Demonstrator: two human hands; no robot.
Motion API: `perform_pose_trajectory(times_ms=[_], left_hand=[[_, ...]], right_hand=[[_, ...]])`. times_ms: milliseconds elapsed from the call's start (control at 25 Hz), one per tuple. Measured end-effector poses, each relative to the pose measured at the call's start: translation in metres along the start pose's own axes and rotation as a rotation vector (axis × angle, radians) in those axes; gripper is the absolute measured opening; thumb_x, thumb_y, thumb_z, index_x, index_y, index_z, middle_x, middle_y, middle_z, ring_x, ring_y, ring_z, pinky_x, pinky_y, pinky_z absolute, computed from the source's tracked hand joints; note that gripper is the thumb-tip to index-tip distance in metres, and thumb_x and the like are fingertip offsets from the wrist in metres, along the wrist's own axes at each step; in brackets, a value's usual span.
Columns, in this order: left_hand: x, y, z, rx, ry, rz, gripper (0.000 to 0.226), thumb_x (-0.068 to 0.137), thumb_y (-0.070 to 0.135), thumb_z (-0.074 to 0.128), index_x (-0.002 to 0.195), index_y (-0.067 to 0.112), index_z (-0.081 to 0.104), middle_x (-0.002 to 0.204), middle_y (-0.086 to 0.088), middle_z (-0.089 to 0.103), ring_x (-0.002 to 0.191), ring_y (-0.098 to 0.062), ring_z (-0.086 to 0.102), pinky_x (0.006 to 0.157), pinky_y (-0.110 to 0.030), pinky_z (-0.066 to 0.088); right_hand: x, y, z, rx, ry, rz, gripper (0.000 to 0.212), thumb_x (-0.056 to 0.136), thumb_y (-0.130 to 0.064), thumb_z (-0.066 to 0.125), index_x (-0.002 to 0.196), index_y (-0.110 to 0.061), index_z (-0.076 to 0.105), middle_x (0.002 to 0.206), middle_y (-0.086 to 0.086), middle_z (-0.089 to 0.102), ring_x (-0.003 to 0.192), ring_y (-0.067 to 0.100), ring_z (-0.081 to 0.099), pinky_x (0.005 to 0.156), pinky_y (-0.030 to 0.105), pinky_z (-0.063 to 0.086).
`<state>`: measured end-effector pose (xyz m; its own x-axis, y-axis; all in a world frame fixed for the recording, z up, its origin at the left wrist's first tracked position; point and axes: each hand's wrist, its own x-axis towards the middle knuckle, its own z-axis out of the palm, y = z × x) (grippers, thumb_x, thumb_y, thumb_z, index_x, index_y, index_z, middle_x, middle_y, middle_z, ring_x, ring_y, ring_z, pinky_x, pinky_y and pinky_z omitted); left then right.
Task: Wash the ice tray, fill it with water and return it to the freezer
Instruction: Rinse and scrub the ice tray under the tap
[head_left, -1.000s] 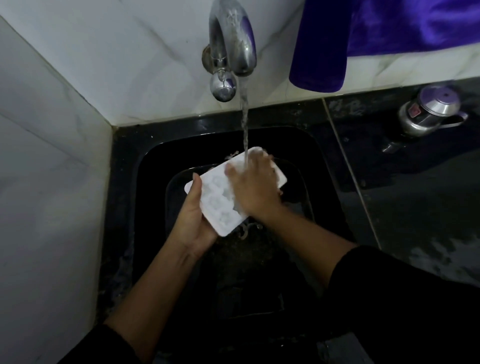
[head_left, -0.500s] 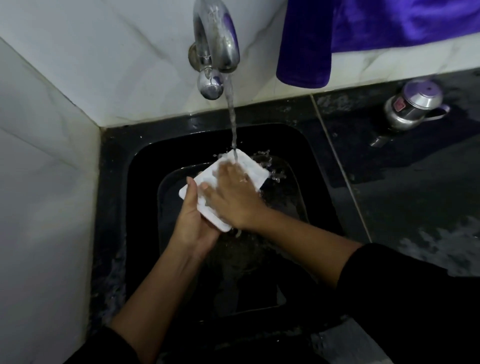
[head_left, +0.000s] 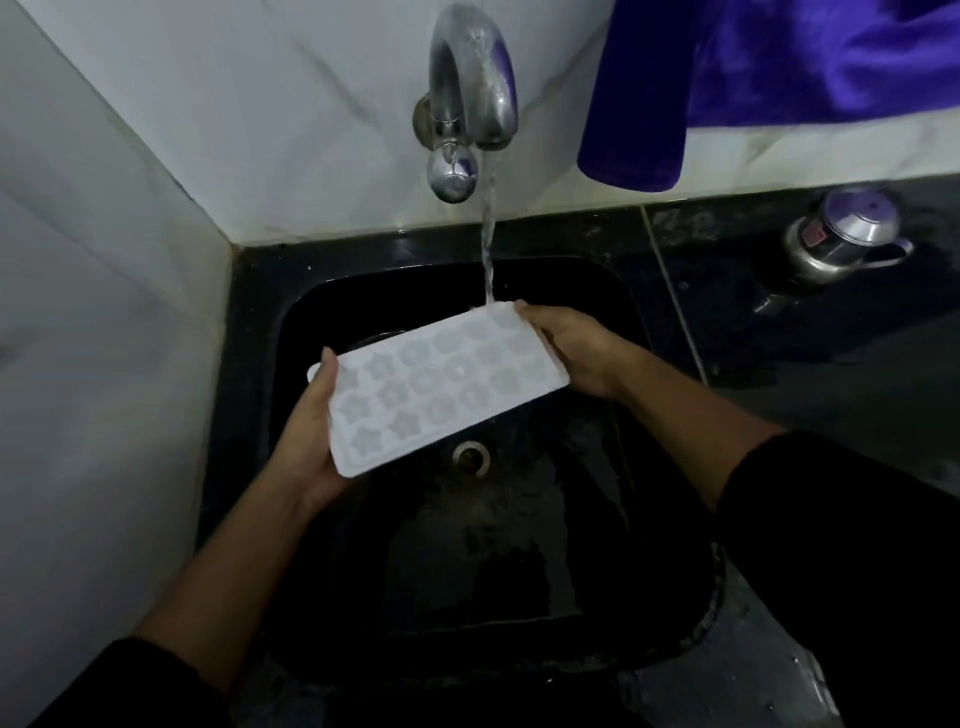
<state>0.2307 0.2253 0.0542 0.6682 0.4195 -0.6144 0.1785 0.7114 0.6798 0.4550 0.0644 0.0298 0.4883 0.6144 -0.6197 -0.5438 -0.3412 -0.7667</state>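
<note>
While held cavity-side up over the sink (head_left: 249, 364), far corner under the running tap (head_left: 472, 98), probably ending the rinse or starting to fill. Next: level the ice tray (head_left: 441, 387), sweep every cavity through the stream. Gripped by the left hand (head_left: 311, 441) at the near end, right hand (head_left: 576, 348) at the far, thumbs on top

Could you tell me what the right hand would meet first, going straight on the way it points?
The right hand would probably meet the water stream first, then the sink wall; depth is unclear.
</note>
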Motion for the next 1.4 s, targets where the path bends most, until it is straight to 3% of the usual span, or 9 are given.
perform_pose_trajectory(times_ms=[160,280,400,600,720,920,1080,1200,1400], left_hand=[[0.035,-0.008,0.0,0.36,0.348,0.106,0.055,0.1,0.064,0.051,0.118,0.017,0.07,0.114,-0.008,0.077,0.097,-0.025,0.077,0.075,-0.036,0.062],[0.052,-0.022,0.018,0.772,0.551,0.268,0.068,0.105,0.059,0.043,0.155,0.014,0.038,0.152,-0.018,0.051,0.136,-0.038,0.053,0.111,-0.049,0.045],[0.063,-0.034,0.057,0.926,0.417,0.259,0.076,0.105,0.064,0.032,0.166,0.02,0.018,0.172,-0.017,0.014,0.159,-0.035,0.015,0.128,-0.053,0.014],[0.029,-0.032,0.118,0.3,0.031,0.174,0.057,0.108,0.06,0.026,0.125,0.024,0.066,0.111,0.003,0.074,0.105,-0.003,0.07,0.095,-0.024,0.055],[0.025,-0.022,0.109,0.252,-0.131,0.092,0.069,0.108,0.059,0.022,0.08,0.035,0.08,0.075,0.012,0.076,0.071,-0.001,0.072,0.081,-0.034,0.053],[0.054,-0.018,0.07,0.056,-0.13,0.103,0.054,0.105,0.055,0.048,0.142,0.018,0.06,0.129,-0.02,0.07,0.109,-0.033,0.071,0.098,-0.054,0.056],[0.06,-0.023,0.062,-0.191,-0.205,0.058,0.052,0.107,0.053,0.04,0.144,0.021,0.059,0.133,-0.014,0.069,0.112,-0.028,0.072,0.088,-0.046,0.062],[0.054,-0.035,0.075,-0.345,-0.261,-0.041,0.066,0.105,0.061,0.033,0.114,0.014,0.078,0.117,-0.013,0.076,0.102,-0.027,0.075,0.095,-0.048,0.058],[0.064,-0.036,0.098,-0.448,-0.281,0.018,0.057,0.108,0.057,0.028,0.143,0.02,0.053,0.127,-0.015,0.072,0.114,-0.031,0.071,0.1,-0.049,0.056]], right_hand=[[-0.015,0.008,0.012,0.241,0.021,-0.108,0.056,0.106,-0.05,0.046,0.137,-0.007,0.064,0.128,0.014,0.071,0.116,0.033,0.07,0.096,0.047,0.058],[-0.026,-0.001,0.019,0.211,0.095,-0.168,0.055,0.107,-0.052,0.045,0.129,-0.009,0.068,0.122,0.015,0.074,0.113,0.034,0.071,0.098,0.049,0.057],[-0.032,-0.009,0.03,0.174,0.117,-0.214,0.054,0.106,-0.051,0.047,0.128,-0.006,0.067,0.12,0.016,0.074,0.111,0.034,0.072,0.099,0.049,0.057],[-0.028,-0.001,0.05,-0.137,0.121,-0.27,0.052,0.103,-0.054,0.049,0.13,-0.009,0.05,0.116,0.01,0.068,0.109,0.027,0.069,0.097,0.045,0.057],[-0.027,0.012,0.052,-0.118,0.088,-0.264,0.03,0.11,-0.038,0.041,0.125,-0.014,0.052,0.111,0.004,0.063,0.104,0.023,0.064,0.086,0.036,0.056],[-0.04,0.007,0.057,-0.072,-0.004,-0.3,0.021,0.111,-0.02,0.045,0.121,-0.019,0.063,0.113,-0.001,0.066,0.104,0.015,0.063,0.092,0.036,0.055],[-0.056,-0.008,0.049,-0.168,0.03,-0.348,0.031,0.11,-0.023,0.048,0.134,-0.009,0.062,0.124,0.011,0.066,0.107,0.019,0.063,0.097,0.04,0.055],[-0.056,-0.012,0.038,-0.812,0.112,-0.609,0.041,0.107,-0.032,0.046,0.141,-0.011,0.058,0.131,0.011,0.062,0.117,0.023,0.059,0.102,0.042,0.048],[-0.078,0.007,0.029,-1.562,0.157,-0.748,0.066,0.108,-0.05,0.031,0.161,-0.011,0.027,0.167,0.015,0.025,0.156,0.033,0.018,0.126,0.056,0.016]])
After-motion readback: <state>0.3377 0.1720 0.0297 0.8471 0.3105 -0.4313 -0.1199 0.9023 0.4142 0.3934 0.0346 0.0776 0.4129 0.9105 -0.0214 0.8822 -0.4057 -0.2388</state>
